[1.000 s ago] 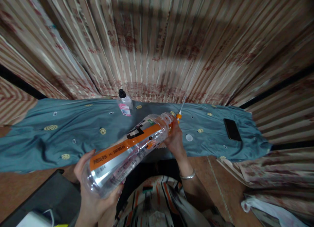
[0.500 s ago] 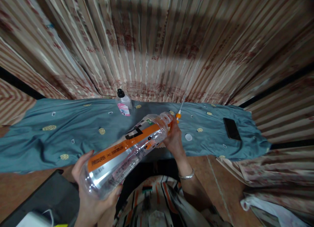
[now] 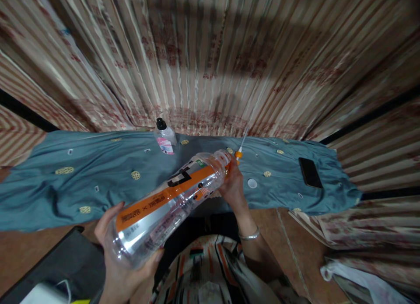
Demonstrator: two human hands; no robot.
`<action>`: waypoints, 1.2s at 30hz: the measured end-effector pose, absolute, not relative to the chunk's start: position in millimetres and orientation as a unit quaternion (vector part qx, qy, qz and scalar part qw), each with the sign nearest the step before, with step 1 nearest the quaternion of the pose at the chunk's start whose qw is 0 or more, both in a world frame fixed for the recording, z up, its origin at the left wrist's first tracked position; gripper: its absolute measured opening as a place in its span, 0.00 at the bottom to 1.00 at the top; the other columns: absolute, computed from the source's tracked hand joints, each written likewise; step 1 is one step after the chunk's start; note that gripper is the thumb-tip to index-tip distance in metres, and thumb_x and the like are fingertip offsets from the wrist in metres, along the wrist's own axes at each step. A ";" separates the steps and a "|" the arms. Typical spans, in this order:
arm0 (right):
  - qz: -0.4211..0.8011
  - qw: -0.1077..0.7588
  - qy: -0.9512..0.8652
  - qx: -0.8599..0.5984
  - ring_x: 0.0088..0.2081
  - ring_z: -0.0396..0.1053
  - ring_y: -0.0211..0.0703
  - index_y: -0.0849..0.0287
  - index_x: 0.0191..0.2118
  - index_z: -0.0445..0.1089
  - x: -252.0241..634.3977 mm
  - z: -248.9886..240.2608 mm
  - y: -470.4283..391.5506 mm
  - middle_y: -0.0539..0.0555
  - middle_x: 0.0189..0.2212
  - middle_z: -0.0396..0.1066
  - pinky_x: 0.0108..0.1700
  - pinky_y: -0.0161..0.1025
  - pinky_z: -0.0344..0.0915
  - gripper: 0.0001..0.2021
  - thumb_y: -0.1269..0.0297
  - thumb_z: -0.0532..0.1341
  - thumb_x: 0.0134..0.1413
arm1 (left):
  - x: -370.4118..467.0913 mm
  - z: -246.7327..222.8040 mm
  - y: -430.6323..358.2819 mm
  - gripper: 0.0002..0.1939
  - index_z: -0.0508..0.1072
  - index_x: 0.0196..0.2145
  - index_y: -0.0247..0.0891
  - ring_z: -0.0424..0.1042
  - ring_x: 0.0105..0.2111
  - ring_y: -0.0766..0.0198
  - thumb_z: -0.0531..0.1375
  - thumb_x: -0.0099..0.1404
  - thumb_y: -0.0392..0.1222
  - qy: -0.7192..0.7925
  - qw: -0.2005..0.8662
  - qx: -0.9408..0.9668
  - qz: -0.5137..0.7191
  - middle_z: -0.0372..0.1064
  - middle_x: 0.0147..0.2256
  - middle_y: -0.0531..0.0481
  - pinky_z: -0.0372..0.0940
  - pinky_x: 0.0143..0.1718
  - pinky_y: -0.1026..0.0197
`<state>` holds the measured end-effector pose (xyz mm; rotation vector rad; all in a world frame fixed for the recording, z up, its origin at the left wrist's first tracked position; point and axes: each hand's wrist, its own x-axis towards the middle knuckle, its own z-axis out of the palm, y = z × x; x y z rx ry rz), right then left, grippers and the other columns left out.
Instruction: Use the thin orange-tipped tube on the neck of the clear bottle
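A large clear plastic bottle [image 3: 164, 207] with an orange and silver label lies tilted across my front, mouth pointing away. My left hand [image 3: 121, 269] cups its base from below. My right hand [image 3: 233, 186] is closed at the bottle's neck, on a thin tool [image 3: 239, 153] with an orange hub and a white stem that sticks up past the mouth. The bottle has no cap on. A round white cap [image 3: 252, 183] lies on the blue cloth [image 3: 82, 181] just right of my right hand.
The blue patterned cloth covers a low table in front of striped curtains. A small bottle [image 3: 166, 140] with a black cap and pink label stands at the back. A black phone [image 3: 310, 172] lies at the right end. A dark bag [image 3: 62, 264] sits lower left.
The base of the big bottle and my left hand have drifted slightly left and down. My right hand stays at the neck.
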<state>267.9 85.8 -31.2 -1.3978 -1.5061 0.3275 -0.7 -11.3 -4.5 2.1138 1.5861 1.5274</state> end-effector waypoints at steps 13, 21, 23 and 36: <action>0.147 0.502 -0.627 -0.578 0.54 0.75 0.57 0.62 0.63 0.60 269.3 -31.7 85.6 0.66 0.54 0.73 0.56 0.51 0.73 0.34 0.61 0.69 0.52 | -2.0 -6.9 -13.3 0.48 0.55 0.67 0.46 0.63 0.54 0.42 0.67 0.53 0.56 0.539 0.068 0.677 0.497 0.58 0.58 0.39 0.61 0.60 0.35; 0.142 0.508 -0.627 -0.573 0.55 0.74 0.58 0.62 0.63 0.60 269.0 -32.1 85.4 0.66 0.54 0.73 0.58 0.53 0.72 0.33 0.62 0.69 0.53 | -12.7 -12.3 -13.9 0.48 0.54 0.68 0.46 0.63 0.56 0.42 0.67 0.53 0.52 0.533 0.057 0.700 0.472 0.56 0.59 0.39 0.62 0.60 0.37; 0.142 0.505 -0.628 -0.575 0.55 0.74 0.57 0.62 0.63 0.60 269.0 -31.3 85.2 0.66 0.54 0.73 0.57 0.53 0.72 0.33 0.62 0.69 0.53 | -12.9 -11.2 -13.7 0.49 0.53 0.68 0.46 0.64 0.54 0.42 0.67 0.52 0.52 0.526 0.042 0.709 0.468 0.57 0.59 0.39 0.63 0.59 0.36; 0.143 0.508 -0.625 -0.575 0.54 0.75 0.56 0.62 0.61 0.61 267.8 -28.8 85.3 0.66 0.53 0.74 0.57 0.53 0.72 0.30 0.63 0.67 0.55 | -12.2 -12.4 -14.3 0.47 0.54 0.67 0.46 0.62 0.58 0.39 0.67 0.53 0.52 0.541 0.056 0.700 0.463 0.56 0.60 0.38 0.62 0.61 0.34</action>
